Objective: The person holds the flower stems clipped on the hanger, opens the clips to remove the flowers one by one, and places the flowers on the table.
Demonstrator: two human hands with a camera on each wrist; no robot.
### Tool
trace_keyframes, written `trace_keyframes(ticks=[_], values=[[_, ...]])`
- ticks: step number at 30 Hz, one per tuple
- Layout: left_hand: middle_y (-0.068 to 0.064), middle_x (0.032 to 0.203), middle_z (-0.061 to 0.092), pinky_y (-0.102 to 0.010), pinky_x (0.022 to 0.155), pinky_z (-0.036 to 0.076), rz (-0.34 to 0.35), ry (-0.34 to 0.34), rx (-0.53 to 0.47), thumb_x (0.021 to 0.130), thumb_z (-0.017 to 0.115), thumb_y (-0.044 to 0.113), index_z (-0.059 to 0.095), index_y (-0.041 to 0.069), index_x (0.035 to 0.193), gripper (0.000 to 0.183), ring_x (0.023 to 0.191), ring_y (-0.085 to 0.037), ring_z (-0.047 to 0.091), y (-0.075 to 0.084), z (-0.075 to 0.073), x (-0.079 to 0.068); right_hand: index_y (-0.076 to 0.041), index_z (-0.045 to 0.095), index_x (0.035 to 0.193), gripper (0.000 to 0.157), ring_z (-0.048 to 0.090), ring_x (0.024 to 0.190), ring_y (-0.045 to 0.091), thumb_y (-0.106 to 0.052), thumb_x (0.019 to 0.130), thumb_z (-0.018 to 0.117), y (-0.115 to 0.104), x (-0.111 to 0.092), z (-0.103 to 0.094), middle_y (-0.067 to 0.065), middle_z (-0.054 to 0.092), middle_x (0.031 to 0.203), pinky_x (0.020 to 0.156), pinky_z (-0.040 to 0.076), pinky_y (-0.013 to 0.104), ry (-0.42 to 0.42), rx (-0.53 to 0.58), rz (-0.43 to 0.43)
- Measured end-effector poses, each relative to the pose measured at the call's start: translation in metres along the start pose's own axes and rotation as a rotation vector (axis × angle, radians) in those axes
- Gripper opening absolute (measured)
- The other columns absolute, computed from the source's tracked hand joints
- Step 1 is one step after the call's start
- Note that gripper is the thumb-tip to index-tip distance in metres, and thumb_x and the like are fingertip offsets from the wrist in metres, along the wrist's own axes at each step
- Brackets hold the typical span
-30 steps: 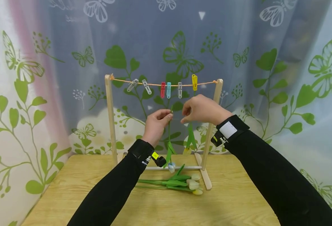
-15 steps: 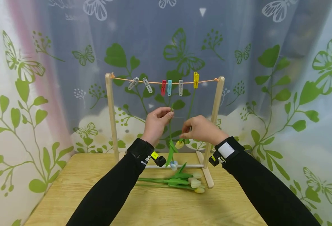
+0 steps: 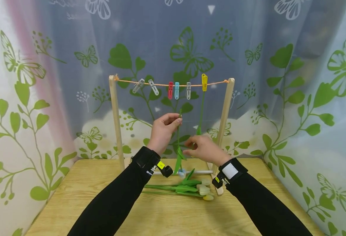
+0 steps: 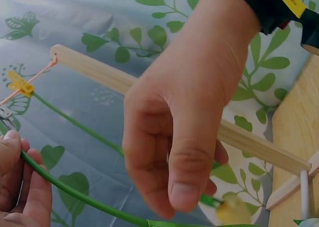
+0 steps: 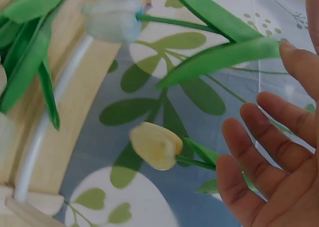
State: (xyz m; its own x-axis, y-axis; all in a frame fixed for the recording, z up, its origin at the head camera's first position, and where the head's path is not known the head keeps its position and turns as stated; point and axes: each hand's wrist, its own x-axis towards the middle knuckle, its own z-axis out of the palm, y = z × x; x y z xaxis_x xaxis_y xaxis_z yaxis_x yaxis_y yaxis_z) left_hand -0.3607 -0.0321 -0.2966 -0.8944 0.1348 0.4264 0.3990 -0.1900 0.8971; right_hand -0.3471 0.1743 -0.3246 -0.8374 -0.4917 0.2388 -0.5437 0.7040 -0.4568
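Note:
My left hand [image 3: 164, 129] pinches the upper stem of an artificial blue tulip [image 5: 113, 19], whose bloom hangs down near the rack's white bottom bar. To its right, my right hand [image 3: 205, 147] has loosely bent, spread fingers with nothing gripped between them. In the right wrist view its thumb tip is at the edge of the blue tulip's leaf [image 5: 224, 60]; whether they touch I cannot tell. A yellow tulip [image 5: 155, 145] hangs head down from a yellow clothespin [image 3: 204, 82]. In the head view, the right hand hides its bloom.
An orange cord [image 3: 161, 85] runs between two wooden posts [image 3: 225, 114]. Several other clothespins sit on it, among them a red one [image 3: 170, 90] and a light blue one [image 3: 176, 90]. Several pale tulips [image 3: 203, 189] lie on the wooden table [image 3: 173, 216]. A patterned curtain hangs behind.
My right hand has moved down along the yellow tulip, off its stem and bloom, and slightly left toward the blue tulip's leaves. The left hand keeps its pinch almost in place.

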Motion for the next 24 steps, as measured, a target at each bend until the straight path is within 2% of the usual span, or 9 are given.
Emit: trace_keyframes(ticks=[3, 8, 16, 24], values=[[-0.011, 0.12, 0.072, -0.042, 0.101, 0.059, -0.007, -0.004, 0.002, 0.099, 0.072, 0.022, 0.074, 0.015, 0.121, 0.024, 0.112, -0.032, 0.068, 0.002, 0.001, -0.002, -0.015, 0.071, 0.127, 0.041, 0.07, 0.097, 0.02, -0.041, 0.096, 0.075, -0.001, 0.0, 0.009, 0.001, 0.072, 0.116, 0.081, 0.062, 0.035, 0.012, 0.01, 0.006], [-0.009, 0.124, 0.07, -0.036, 0.104, 0.058, -0.045, -0.015, -0.006, 0.101, 0.069, 0.019, 0.072, 0.014, 0.124, 0.024, 0.115, -0.026, 0.067, 0.011, 0.0, -0.012, -0.013, 0.07, 0.13, 0.044, 0.07, 0.097, 0.018, -0.042, 0.096, 0.074, -0.001, -0.001, 0.025, -0.001, 0.071, 0.12, 0.082, 0.061, 0.033, 0.039, 0.025, -0.026], [-0.013, 0.127, 0.068, -0.036, 0.106, 0.057, -0.049, -0.036, 0.002, 0.104, 0.064, 0.011, 0.069, 0.009, 0.128, 0.025, 0.116, -0.027, 0.066, 0.03, 0.002, -0.027, -0.02, 0.068, 0.126, 0.038, 0.068, 0.092, 0.014, -0.043, 0.096, 0.074, -0.004, -0.004, 0.045, -0.007, 0.068, 0.108, 0.077, 0.06, 0.031, 0.114, 0.015, -0.051], [-0.01, 0.122, 0.07, -0.036, 0.105, 0.058, -0.05, -0.024, -0.03, 0.103, 0.066, 0.012, 0.071, 0.01, 0.125, 0.022, 0.119, -0.034, 0.065, 0.027, -0.002, -0.025, -0.018, 0.069, 0.12, 0.031, 0.067, 0.088, 0.012, -0.039, 0.098, 0.073, -0.011, -0.005, 0.06, -0.005, 0.069, 0.105, 0.074, 0.06, 0.031, 0.173, 0.017, -0.05]])
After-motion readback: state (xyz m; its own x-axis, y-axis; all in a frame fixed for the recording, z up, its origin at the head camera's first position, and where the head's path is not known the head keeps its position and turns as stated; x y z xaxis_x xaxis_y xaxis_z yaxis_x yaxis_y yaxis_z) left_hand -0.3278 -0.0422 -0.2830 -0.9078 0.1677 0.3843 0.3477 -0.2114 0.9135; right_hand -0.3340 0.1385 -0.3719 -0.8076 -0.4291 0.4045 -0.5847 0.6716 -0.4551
